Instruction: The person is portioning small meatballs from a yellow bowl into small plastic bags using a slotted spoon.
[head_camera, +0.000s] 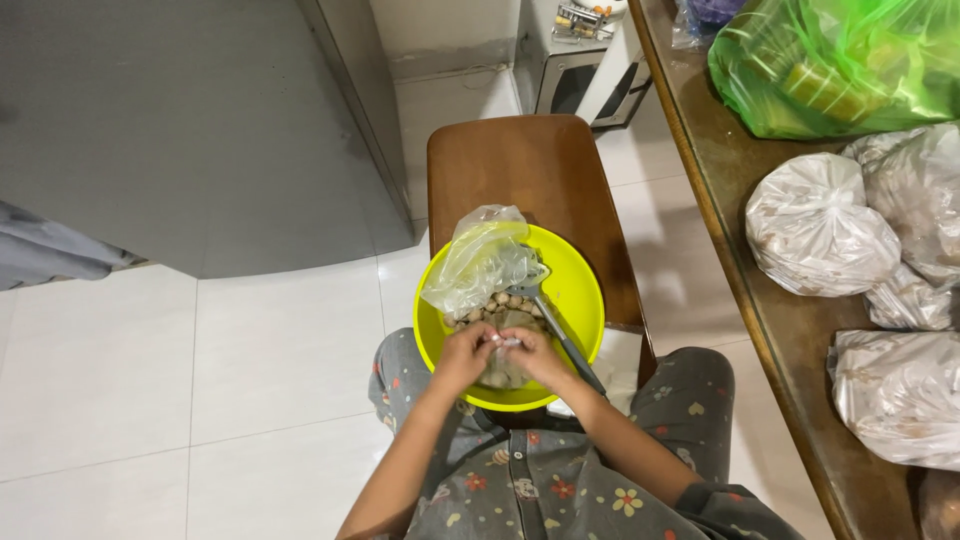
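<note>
At lower centre of the frame, the left hand (466, 352) and right hand (536, 355) meet, fingertips pinching a small pale clove (508, 343) together over the round yellow-green plastic bowl (580, 290), just below a crumpled clear plastic bag (480, 262).

A brown wooden chair (530, 165) stands on the white tiled floor (270, 350). A yellow-green bowl (580, 290) rests at the chair's near edge, against the person's knees. Along the right runs a wooden desk (720, 190), which carries a green plastic bag (840, 60) at the far end and several knotted whitish bags (815, 240) nearer.
</note>
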